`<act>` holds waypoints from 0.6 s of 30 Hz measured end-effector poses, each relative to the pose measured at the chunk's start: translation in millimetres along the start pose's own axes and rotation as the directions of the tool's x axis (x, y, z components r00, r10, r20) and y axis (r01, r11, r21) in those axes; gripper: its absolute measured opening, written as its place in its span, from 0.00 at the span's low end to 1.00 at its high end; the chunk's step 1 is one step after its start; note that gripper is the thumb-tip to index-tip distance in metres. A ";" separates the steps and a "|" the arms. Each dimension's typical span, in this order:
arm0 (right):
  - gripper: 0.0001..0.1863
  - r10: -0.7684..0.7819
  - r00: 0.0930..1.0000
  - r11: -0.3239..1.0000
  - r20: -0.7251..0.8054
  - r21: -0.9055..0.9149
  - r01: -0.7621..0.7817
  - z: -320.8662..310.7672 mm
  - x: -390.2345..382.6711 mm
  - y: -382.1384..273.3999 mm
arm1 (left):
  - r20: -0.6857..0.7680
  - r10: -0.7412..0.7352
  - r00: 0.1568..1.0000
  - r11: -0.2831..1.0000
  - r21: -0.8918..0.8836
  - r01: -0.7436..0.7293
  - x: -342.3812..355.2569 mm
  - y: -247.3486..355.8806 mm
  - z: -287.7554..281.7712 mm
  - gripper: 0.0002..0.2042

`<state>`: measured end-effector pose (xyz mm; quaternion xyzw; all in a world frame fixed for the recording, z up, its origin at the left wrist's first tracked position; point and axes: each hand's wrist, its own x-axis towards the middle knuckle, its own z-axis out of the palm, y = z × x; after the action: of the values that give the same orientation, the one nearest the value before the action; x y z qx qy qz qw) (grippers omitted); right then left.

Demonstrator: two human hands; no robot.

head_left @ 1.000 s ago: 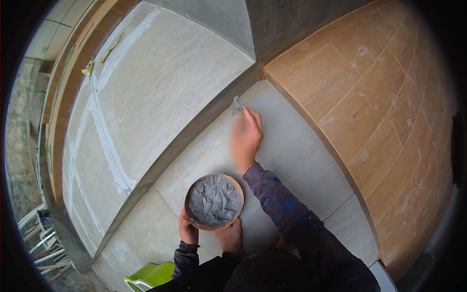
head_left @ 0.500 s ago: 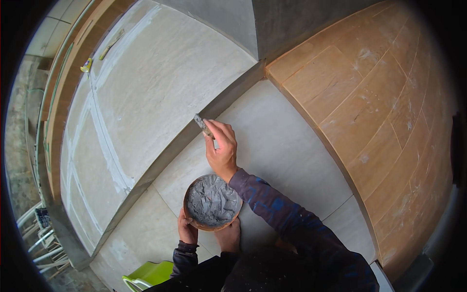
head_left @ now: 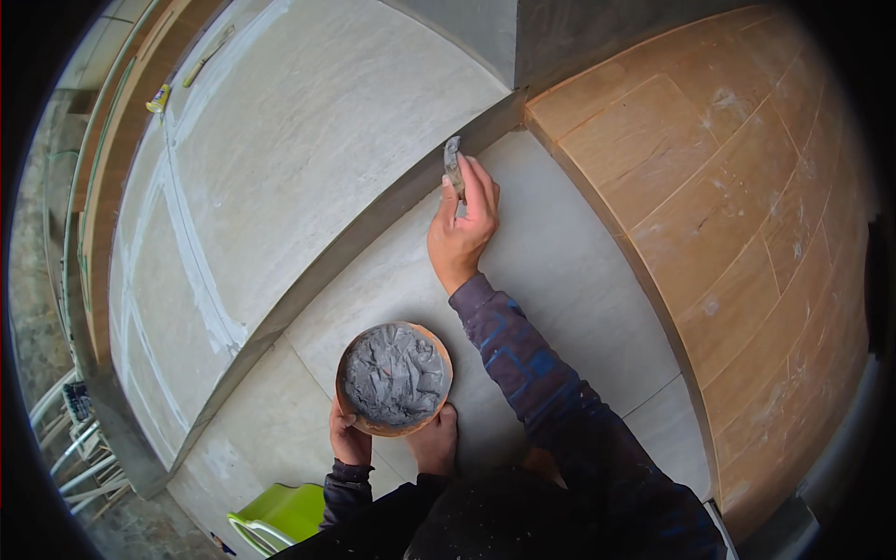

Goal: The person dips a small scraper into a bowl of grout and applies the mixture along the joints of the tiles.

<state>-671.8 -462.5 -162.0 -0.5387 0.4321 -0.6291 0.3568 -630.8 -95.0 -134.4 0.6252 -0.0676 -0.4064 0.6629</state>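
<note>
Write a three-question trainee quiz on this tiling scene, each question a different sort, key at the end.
1. True or false: the left hand holds the round bowl of grey paste.
2. The right hand presses a paste-covered tool against: A) the brown tiles, B) the dark joint strip, C) the green object.
3. Fill in: the green object lies at the picture's lower ____.

Key: 1 true; 2 B; 3 left.

Single head-worn fisheye, looking steeply down, close over tiled surface [head_left: 579, 280].
</note>
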 end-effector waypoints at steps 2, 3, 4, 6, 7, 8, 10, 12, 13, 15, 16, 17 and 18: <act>0.19 -0.002 0.997 1.000 0.077 0.024 0.001 -14.4 -14.6 0.2 | -0.012 -0.019 1.000 1.000 -0.013 0.019 2.1 2.7 5.8 0.39; 0.19 -0.042 0.975 0.998 0.217 0.060 0.030 -21.8 -21.8 1.1 | -0.015 -0.029 0.999 0.999 -0.018 0.029 3.5 3.9 9.8 0.39; 0.19 -0.074 0.951 0.994 0.299 0.100 0.046 -23.4 -26.8 -8.0 | 0.000 -0.032 0.999 0.999 -0.018 0.032 2.0 13.5 15.6 0.40; 0.18 0.086 0.856 0.965 0.509 0.170 -0.198 -43.8 -25.1 -26.5 | -0.013 -0.006 1.000 1.000 0.004 0.006 4.0 22.4 22.1 0.38; 0.18 0.170 0.772 0.933 0.612 0.153 -0.326 -63.9 -15.8 -35.6 | -0.016 0.025 1.000 0.999 0.041 -0.024 9.2 22.1 29.3 0.37; 0.18 0.244 0.673 0.888 0.698 0.117 -0.445 -83.7 -4.3 -49.6 | -0.019 0.069 0.997 0.993 0.093 -0.066 13.8 27.4 39.1 0.36; 0.17 0.224 0.586 0.889 0.779 0.082 -0.450 -114.8 7.1 -68.2 | -0.022 0.150 0.988 0.973 0.181 -0.144 14.8 34.0 50.8 0.35; 0.15 0.175 0.324 0.959 0.930 -0.087 -0.269 -134.6 -2.9 -83.0 | 0.012 0.190 0.982 0.943 0.276 -0.185 14.5 34.9 47.2 0.33; 0.15 0.171 0.301 0.962 0.938 -0.092 -0.259 -135.7 -12.1 -83.6 | 0.012 0.201 0.979 0.936 0.294 -0.196 12.9 34.5 45.2 0.33; 0.15 -0.023 0.310 1.000 0.950 0.018 0.019 -134.1 -32.4 -75.1 | 0.034 0.174 0.984 0.938 0.298 -0.177 11.4 34.8 46.6 0.32; 0.16 -0.014 0.274 0.998 0.962 -0.005 0.067 -130.9 -36.9 -74.0 | 0.053 0.138 0.989 0.947 0.285 -0.147 8.1 37.0 46.3 0.32; 0.16 -0.021 0.249 0.997 0.968 0.003 0.073 -127.4 -41.7 -75.0 | 0.072 0.121 0.990 0.957 0.258 -0.135 6.5 35.0 41.8 0.31; 0.15 -0.056 0.278 0.989 0.959 0.014 0.150 -123.7 -46.8 -75.3 | 0.084 0.132 0.988 0.952 0.268 -0.150 5.8 34.9 41.0 0.30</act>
<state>-784.8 -372.0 -115.1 -0.8479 0.1221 -0.1864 0.4811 -635.6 -134.2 -97.3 0.6905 -0.1891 -0.3651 0.5951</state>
